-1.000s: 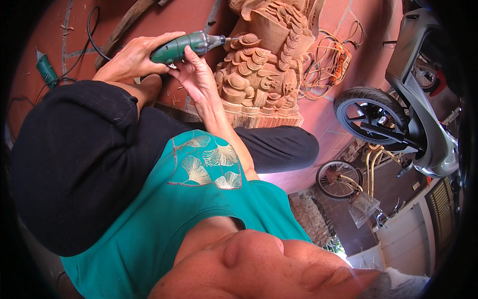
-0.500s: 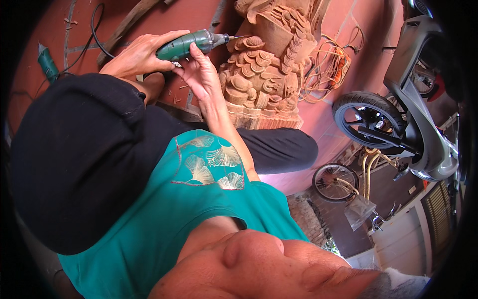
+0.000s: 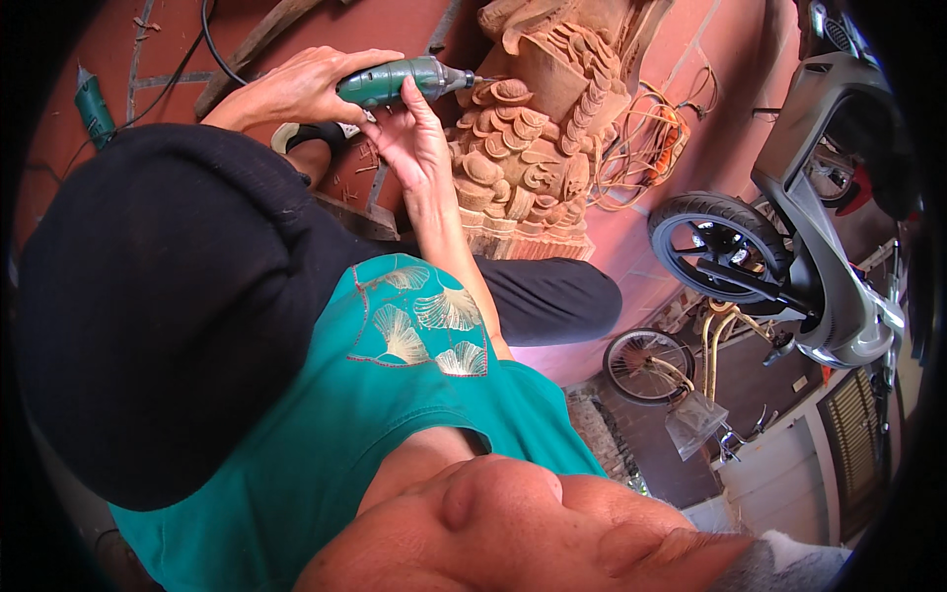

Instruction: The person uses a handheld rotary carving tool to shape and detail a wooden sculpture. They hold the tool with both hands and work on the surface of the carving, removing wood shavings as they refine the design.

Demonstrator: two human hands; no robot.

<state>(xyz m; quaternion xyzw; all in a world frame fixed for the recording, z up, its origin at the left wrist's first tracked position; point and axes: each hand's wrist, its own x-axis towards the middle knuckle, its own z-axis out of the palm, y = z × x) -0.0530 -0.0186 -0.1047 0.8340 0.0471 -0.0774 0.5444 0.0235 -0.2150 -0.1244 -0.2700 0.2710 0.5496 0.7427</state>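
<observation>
A green rotary tool (image 3: 387,83) with a thin metal bit lies across my grip, pointing right. My left hand (image 3: 314,81) wraps its rear end, with the fingers over the top. My right hand (image 3: 414,138) supports it from below, palm partly visible and the thumb against its side. The bit's tip is at a rounded bump on a carved reddish-brown wood piece (image 3: 538,123); whether it touches the wood cannot be told. Curls, overlapping scales and layered forms cover the carving. A dark cable (image 3: 219,54) runs behind my left hand.
Another green tool-like object (image 3: 94,109) lies on the red tiled floor at left, near a wood bar (image 3: 258,49). A tangled orange cord (image 3: 656,148) is beyond the carving. At right stand a motorbike (image 3: 838,227) and a bicycle (image 3: 651,365). My bent legs flank the work.
The rotary tool and both hands have shifted slightly right in view, with the bit still at the same rounded bump. More of a sandalled foot shows below my left hand.
</observation>
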